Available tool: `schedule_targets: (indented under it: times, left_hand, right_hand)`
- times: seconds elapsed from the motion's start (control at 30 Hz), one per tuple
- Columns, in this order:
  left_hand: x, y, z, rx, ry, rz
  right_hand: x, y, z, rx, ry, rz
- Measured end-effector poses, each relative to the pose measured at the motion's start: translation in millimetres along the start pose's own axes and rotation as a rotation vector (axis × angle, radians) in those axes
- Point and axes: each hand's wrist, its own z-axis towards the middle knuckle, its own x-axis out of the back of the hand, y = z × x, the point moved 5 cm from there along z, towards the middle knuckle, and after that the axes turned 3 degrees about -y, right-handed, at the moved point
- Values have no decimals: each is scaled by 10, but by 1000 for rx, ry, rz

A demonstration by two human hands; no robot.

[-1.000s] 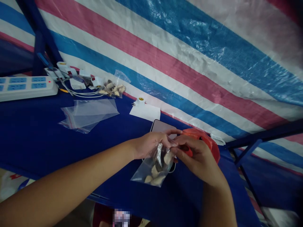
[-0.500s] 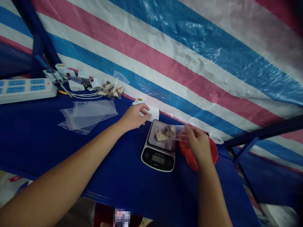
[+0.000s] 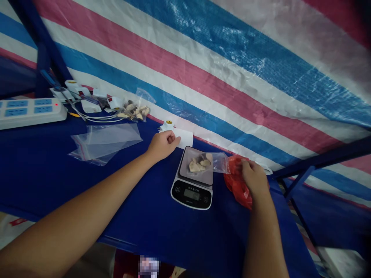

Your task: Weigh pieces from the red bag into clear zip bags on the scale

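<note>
A small electronic scale (image 3: 191,195) stands on the blue table, its display lit but too dim to read. On its pan lies a clear zip bag (image 3: 220,162) with several pale, dried-looking pieces (image 3: 199,164) inside; the bag's open end reaches out to the right. My left hand (image 3: 164,145) is curled with nothing visible in it, in front of a white paper (image 3: 185,138), left of the scale. At the right, my right hand (image 3: 255,177) has its fingers bent and closed at a crumpled red plastic bag (image 3: 236,183); its fingertips are partly hidden.
Flat clear zip bags (image 3: 108,141) lie at left. Behind them are a filled bag (image 3: 136,110), white plugs with cables (image 3: 92,105) and a power strip (image 3: 31,110). A white socket piece (image 3: 167,125) stands behind my left hand. A striped tarp (image 3: 185,73) hangs behind the table.
My right hand has let go of the zip bag and moved right to the red bag, which is now more bunched up. My left hand's fingers have curled in.
</note>
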Motion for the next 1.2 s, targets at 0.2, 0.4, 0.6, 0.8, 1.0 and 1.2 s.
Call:
schedule_targets:
  times: [0.2,0.4,0.6,0.8,1.0,1.2]
  left_hand:
    - [84,109,8,-43,150,-97]
    - [66,156,-31,-137,133,-117]
    - [66,178,-69,-205,122,-51]
    - [33,481,-158,-351,-86,-12]
    - [-252,688,-376,-412,-439,97]
    - [-330,706,-438,-430,-546,53]
  right_hand:
    - [136,-217,-138,-79,233,246]
    - [42,-337,-250,24,444,463]
    - [61,-382,-217,36,336,425]
    - [-171,-298,-119,-67,-143,628]
    - [-393,-463,-267,-23,-470,684]
    - [-421,-664,-328,143,-546,619]
